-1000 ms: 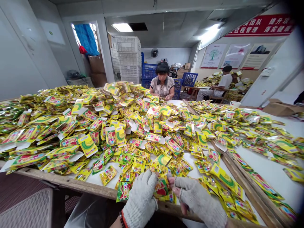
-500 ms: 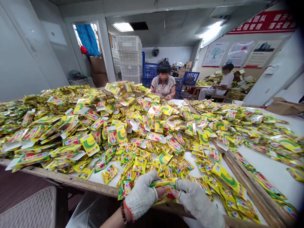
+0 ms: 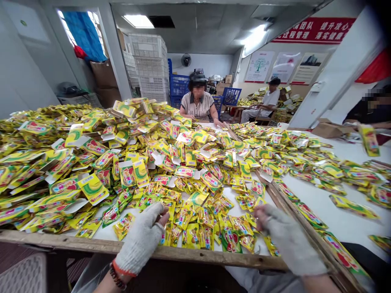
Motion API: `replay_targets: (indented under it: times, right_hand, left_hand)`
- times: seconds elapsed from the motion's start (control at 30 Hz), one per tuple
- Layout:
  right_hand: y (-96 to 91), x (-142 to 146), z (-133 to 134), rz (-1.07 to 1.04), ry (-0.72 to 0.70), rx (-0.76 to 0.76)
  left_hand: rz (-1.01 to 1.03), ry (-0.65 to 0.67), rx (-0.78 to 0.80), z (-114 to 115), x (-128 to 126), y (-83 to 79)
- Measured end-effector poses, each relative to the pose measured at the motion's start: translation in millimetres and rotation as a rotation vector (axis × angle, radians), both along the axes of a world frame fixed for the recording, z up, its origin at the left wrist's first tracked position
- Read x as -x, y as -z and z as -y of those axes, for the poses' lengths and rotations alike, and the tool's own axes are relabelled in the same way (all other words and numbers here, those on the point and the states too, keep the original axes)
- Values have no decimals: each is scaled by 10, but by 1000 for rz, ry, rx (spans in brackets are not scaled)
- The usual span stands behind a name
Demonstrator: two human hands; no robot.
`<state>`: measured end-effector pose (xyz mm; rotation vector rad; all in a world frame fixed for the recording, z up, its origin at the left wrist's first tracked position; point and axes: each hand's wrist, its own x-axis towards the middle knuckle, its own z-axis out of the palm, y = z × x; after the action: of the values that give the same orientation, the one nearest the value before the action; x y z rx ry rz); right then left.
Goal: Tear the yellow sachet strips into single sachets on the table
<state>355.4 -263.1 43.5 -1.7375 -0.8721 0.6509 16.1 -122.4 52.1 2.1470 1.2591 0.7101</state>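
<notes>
My left hand [image 3: 143, 238], in a grey knit glove with bare fingertips, rests at the table's near edge. Its fingers are loosely bent and touch the heap of small yellow-green sachets [image 3: 198, 228]. Nothing shows in its grip. My right hand [image 3: 284, 238], gloved the same way and slightly smeared by motion, hovers over the sachets to the right with its fingers apart and nothing in them. Flat yellow cartons [image 3: 91, 162] are piled high behind the sachets. One yellow carton [image 3: 369, 140] is in the air at the far right.
A wooden rail [image 3: 183, 254] edges the white table [image 3: 336, 219], and a wooden strip [image 3: 293, 207] runs away to the right. A person in a striped shirt [image 3: 198, 106] sits opposite, another [image 3: 269, 101] behind, a third [image 3: 372, 110] at right. Crates [image 3: 149, 69] are stacked at the back.
Both hands held a packet together between them; now they are apart and hold none. The view has swung right, and a yellow carton is in the air at the far right.
</notes>
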Motion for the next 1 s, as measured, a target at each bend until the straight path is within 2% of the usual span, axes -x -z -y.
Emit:
replay_targets:
  times: [0.03,0.13,0.23,0.37,0.43,0.5,0.6,0.7,0.8,0.9,1.0]
  right_hand:
    - [93,115,-34,119,-121,133]
    - [262,431,-156,409,-308,293]
    - [232,555,-202,697,-442,493]
    - [122,478,-128,763,-458,620]
    - [110,415,-89,756,-430,585]
    - [127,378,-77,721,-355,483]
    - [170,423,-129,463,-245,299]
    - [181,616,-259,148,-271,200]
    - [130,875,-428,-3,-315,128]
    - [54,1060,-561,9,-275,91]
    - [24,1111,-613,84,-223,81]
  left_hand:
    - [-58,23,-17,14,-62,7]
    - [-274,114,-63,36,-368,30]
    - [-398,157,-67,-16,-678,87]
    - [-427,196,-55,-188,-872,184]
    - [-395,228,-37,-282,-874,196]
    - [-324,241,-13,-359,-834,171]
    - [-157,208,26,-420,-742,96]
    - [42,150,110,-398,-671,48]
    - [210,129,244,-302,-649,58]
    - [324,156,376,-177,-652,85]
    - [470,164,514,-68,-661,94]
